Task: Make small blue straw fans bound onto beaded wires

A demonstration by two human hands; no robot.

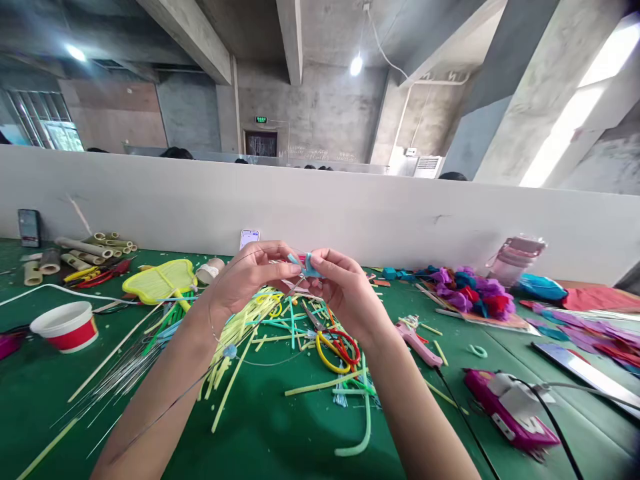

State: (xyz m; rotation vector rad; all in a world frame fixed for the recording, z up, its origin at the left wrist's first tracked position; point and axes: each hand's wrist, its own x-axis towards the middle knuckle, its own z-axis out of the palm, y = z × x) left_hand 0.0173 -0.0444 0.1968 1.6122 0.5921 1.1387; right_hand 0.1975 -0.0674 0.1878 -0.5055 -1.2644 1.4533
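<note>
Yellow strips (245,327) and scissors (321,351) clutter the green table (250,433) under my hands; above them, my left hand (260,268) and right hand (345,272) pinch a small light-blue piece (310,268), partly hidden by fingers.

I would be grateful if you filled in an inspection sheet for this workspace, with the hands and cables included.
Surface: green tabletop, widely strewn with materials.
Work pieces: small blue piece between the hands; pale-blue tuft lower in the view.
Clutter: yellow-green strips, purple, blue and red scraps, white-and-red cup, pink tool.
Hands: left hand and right hand both pinch at the blue piece, raised above the strips.
Cables: black cord trails from the pink tool; others meet a white plug at right.
Surroundings: pale partition behind; lit bulb overhead.
</note>
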